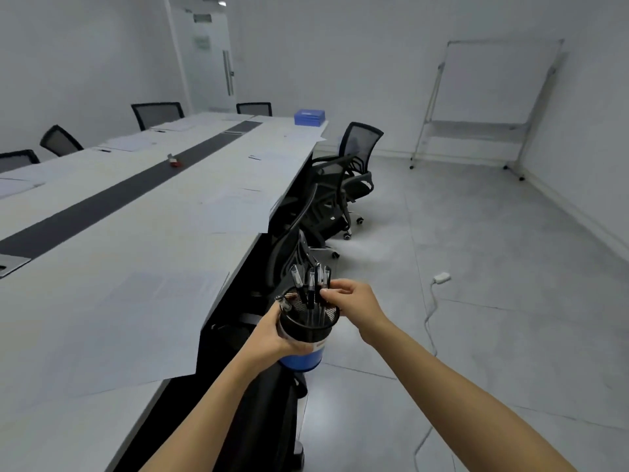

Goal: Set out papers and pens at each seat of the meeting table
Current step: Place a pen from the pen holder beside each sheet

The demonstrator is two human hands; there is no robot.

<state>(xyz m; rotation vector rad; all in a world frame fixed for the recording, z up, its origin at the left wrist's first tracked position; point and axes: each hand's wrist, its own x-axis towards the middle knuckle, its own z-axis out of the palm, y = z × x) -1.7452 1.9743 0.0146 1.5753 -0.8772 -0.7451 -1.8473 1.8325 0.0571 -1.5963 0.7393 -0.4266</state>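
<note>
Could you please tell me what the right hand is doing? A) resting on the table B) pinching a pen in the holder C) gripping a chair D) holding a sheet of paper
B: the right hand pinches a pen standing in the holder, which the left hand grips.

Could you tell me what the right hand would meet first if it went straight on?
The pens standing in the mesh holder that the left hand grips; the fingertips of the right hand look almost on them, though contact is unclear.
</note>
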